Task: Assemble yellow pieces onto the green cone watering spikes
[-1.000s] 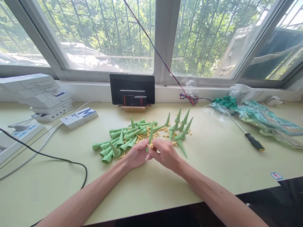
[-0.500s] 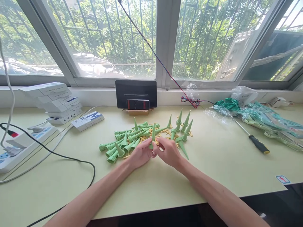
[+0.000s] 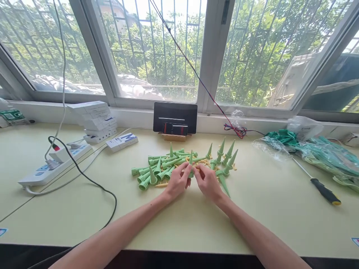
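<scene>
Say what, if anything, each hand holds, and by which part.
The left hand grips a green spike by its lower part, tip up. The right hand is beside it; whether it holds anything cannot be told.

Lower part of the held green spike (image 3: 191, 157) hidden by fingers of left hand (image 3: 179, 178) and right hand (image 3: 207, 182); can't tell if the right pinches anything small. Digits on phone (image 3: 175, 129) and fine print on stacked white boxes (image 3: 94, 112) too small to read. Green plastic bags (image 3: 328, 158) cut off at right edge, black cable (image 3: 97, 183) at bottom.
</scene>
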The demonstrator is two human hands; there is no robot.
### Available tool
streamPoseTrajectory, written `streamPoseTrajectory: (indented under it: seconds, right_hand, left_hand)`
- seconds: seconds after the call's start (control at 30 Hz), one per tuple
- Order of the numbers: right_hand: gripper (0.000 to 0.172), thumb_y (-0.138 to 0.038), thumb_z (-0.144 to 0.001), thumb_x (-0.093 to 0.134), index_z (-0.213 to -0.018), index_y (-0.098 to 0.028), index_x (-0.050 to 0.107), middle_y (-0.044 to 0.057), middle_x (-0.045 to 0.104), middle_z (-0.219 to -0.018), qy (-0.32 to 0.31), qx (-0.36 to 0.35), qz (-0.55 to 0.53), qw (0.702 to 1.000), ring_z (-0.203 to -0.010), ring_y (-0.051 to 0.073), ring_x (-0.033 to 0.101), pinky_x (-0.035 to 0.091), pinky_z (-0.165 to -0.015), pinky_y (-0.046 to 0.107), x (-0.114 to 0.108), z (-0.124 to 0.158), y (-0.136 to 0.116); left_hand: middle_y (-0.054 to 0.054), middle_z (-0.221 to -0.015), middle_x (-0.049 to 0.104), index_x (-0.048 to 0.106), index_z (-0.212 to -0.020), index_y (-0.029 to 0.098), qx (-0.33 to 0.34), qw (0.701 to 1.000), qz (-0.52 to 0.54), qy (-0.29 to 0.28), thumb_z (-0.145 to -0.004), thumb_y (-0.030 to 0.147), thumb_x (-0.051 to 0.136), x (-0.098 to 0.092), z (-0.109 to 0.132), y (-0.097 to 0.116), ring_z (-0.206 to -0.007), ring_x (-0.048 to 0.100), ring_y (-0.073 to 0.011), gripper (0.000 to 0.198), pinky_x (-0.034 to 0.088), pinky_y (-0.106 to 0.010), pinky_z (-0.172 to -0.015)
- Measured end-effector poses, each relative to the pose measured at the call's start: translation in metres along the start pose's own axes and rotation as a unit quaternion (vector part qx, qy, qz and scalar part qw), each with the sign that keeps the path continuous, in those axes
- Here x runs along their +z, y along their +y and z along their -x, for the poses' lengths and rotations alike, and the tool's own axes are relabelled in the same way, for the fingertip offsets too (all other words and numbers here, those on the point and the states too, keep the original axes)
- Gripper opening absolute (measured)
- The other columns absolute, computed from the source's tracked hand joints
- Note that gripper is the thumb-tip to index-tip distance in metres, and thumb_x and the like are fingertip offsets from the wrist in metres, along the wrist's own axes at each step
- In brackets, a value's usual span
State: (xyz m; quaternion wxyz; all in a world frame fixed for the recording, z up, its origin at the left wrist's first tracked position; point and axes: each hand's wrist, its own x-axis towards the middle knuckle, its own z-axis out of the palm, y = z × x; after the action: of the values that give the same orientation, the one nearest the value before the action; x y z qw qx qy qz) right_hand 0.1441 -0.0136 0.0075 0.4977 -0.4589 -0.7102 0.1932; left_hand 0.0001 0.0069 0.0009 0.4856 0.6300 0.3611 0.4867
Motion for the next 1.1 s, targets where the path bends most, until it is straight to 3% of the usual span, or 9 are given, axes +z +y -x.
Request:
streamPoseTrajectory:
  seconds: [0.13,0.2,0.27,0.37,0.47,0.53,1.1]
  right_hand:
    - [0.027,-0.038,-0.098,0.045,-0.078,-0.021,0.049,-0.004,0.043,-0.059,0.052,0.025,0.012,0.998,-0.051,0.012,0.039,0.031,-0.051,0.025,-0.008,-0.004,0.004]
    - [0.027,-0.039,-0.098,0.045,-0.078,-0.021,0.05,-0.005,0.043,-0.058,0.078,0.043,0.019,0.996,-0.051,0.012,0.04,0.032,-0.051,0.025,-0.012,-0.006,0.008]
    - [0.026,-0.039,-0.098,0.045,-0.08,-0.021,0.051,-0.004,0.045,-0.058,0.094,0.053,0.033,0.994,-0.051,0.013,0.042,0.033,-0.052,0.026,-0.014,-0.007,0.011]
    - [0.022,-0.038,-0.096,0.047,-0.083,-0.021,0.051,-0.004,0.049,-0.059,0.095,0.055,0.058,0.992,-0.05,0.013,0.043,0.034,-0.052,0.026,-0.015,-0.007,0.016]
    - [0.019,-0.035,-0.095,0.047,-0.084,-0.021,0.052,-0.002,0.056,-0.061,0.074,0.059,0.079,0.992,-0.05,0.015,0.048,0.036,-0.053,0.027,-0.013,-0.006,0.02]
    - [0.017,-0.034,-0.093,0.048,-0.083,-0.021,0.051,0.0,0.059,-0.063,0.062,0.061,0.095,0.992,-0.05,0.015,0.05,0.037,-0.053,0.027,-0.011,-0.007,0.024]
    - [0.018,-0.021,-0.086,0.049,-0.069,-0.022,0.042,-0.001,0.055,-0.06,0.034,0.023,0.2,0.979,-0.052,0.014,0.048,0.035,-0.055,0.026,-0.01,-0.009,0.026]
  left_hand:
    - [0.008,-0.049,0.045,0.058,-0.107,0.018,0.023,0.995,-0.047,0.081,-0.095,0.051,0.049,0.0,0.0,0.002,-0.039,0.046,-0.0101,0.036,0.036,-0.021,-0.042]
    - [0.006,-0.051,0.047,0.059,-0.096,0.018,0.042,0.993,-0.065,0.087,-0.096,0.049,0.046,-0.001,0.0,0.002,-0.04,0.044,-0.0096,0.033,0.034,-0.022,-0.044]
    - [0.002,-0.059,0.052,0.06,-0.08,0.017,0.076,0.991,-0.101,0.052,-0.096,0.046,0.046,-0.002,0.001,0.001,-0.045,0.044,-0.0092,0.035,0.033,-0.023,-0.047]
    - [0.0,-0.058,0.051,0.055,-0.062,0.017,0.144,0.969,-0.197,-0.05,-0.095,0.037,0.05,-0.001,0.005,0.0,-0.051,0.04,-0.0103,0.039,0.031,-0.026,-0.054]
    - [0.002,-0.053,0.04,0.045,-0.055,0.018,0.184,0.937,-0.253,-0.154,-0.094,0.031,0.049,0.001,0.009,-0.001,-0.052,0.033,-0.0114,0.042,0.028,-0.027,-0.056]
    - [0.002,-0.053,0.038,0.041,-0.053,0.019,0.194,0.928,-0.259,-0.185,-0.094,0.03,0.048,0.001,0.011,0.0,-0.052,0.03,-0.0121,0.043,0.026,-0.028,-0.056]
    - [0.002,-0.052,0.038,0.041,-0.052,0.019,0.193,0.93,-0.26,-0.175,-0.092,0.029,0.049,0.0,0.008,0.0,-0.051,0.029,-0.0121,0.043,0.026,-0.028,-0.055]
